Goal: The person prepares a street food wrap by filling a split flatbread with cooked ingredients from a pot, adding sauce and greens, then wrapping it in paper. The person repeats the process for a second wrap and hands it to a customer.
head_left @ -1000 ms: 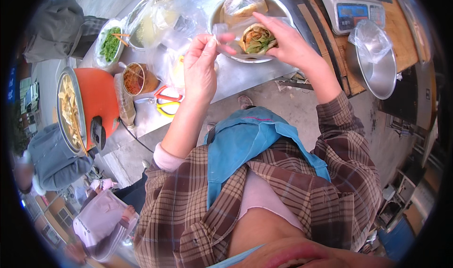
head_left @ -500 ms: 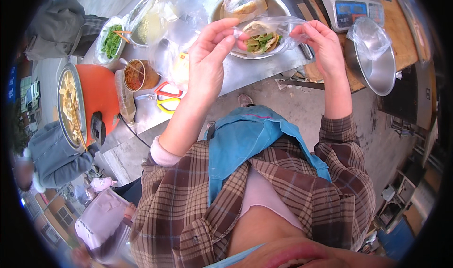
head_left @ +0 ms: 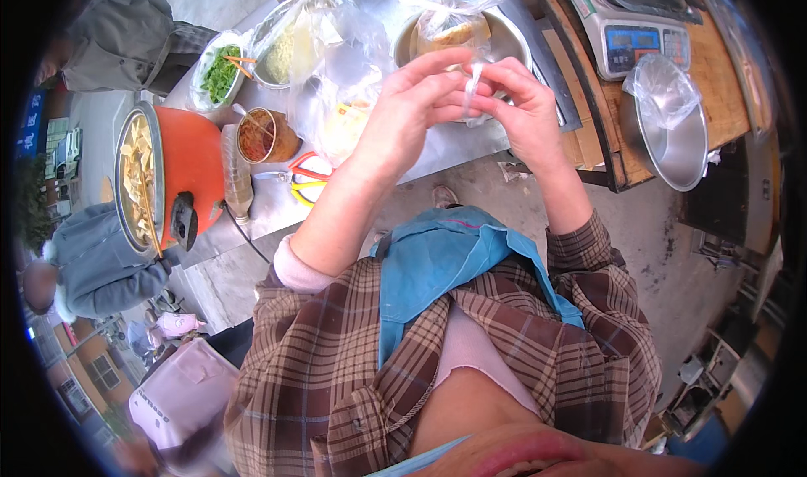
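My left hand (head_left: 403,120) and my right hand (head_left: 531,115) are brought together over the table, fingers pinching a gathered strip of clear plastic bag (head_left: 474,86). My fingers mostly hide the filled flatbread in that bag. Just behind them is a stainless steel bowl (head_left: 524,50), and in it sits another clear bag with a tied top, a round flatbread (head_left: 458,36) inside. Left of my left forearm lie scissors (head_left: 309,179) with red and yellow handles, close to a tub of red-brown sauce (head_left: 271,137) with a spoon in it.
An orange pot (head_left: 181,170) of cut pieces stands at left, beside a bottle (head_left: 238,183). Behind are bagged greens (head_left: 220,75) and a bowl of pale shreds (head_left: 288,55). At right are a scale (head_left: 626,31) and a steel bowl (head_left: 685,145). People stand along the left.
My hands have moved together from holding the bag's two ends apart. The bag's top is now drawn into a narrow strip, and the greens-filled flatbread has gone from sight behind my fingers.
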The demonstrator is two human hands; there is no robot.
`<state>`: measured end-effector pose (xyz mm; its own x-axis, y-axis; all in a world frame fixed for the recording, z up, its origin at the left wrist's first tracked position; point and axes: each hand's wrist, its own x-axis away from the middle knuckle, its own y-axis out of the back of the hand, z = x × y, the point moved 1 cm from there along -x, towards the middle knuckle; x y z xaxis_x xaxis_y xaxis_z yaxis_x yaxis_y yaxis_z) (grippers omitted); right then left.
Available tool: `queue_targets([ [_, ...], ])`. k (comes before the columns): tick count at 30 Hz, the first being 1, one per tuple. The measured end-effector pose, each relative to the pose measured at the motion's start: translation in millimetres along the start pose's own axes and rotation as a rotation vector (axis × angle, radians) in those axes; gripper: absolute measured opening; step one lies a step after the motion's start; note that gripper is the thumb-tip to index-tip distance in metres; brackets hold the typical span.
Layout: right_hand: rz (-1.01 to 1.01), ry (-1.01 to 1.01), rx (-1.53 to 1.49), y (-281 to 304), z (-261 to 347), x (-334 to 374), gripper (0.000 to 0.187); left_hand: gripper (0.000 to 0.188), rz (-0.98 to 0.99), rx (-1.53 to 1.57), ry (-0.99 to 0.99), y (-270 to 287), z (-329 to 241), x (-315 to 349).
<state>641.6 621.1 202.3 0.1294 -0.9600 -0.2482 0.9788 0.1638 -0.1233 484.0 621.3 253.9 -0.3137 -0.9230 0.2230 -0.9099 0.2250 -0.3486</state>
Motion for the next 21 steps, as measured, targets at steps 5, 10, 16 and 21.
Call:
queue_targets([
  [5,-0.017,0.110,0.387,15,-14,11,0.014,0.045,-0.145,0.295,-0.145,17,20,-17],
  [10,-0.214,-0.298,-0.684,32,-53,34,0.012,0.036,-0.273,0.838,-0.066,53,48,-42],
  [16,-0.641,-0.506,-1.282,54,-89,29,0.007,0.031,-0.196,0.613,-0.009,76,69,-61],
  [21,-0.246,-0.349,-0.359,75,-50,16,0.018,0.032,-0.271,-0.106,-0.105,46,39,-57],
])
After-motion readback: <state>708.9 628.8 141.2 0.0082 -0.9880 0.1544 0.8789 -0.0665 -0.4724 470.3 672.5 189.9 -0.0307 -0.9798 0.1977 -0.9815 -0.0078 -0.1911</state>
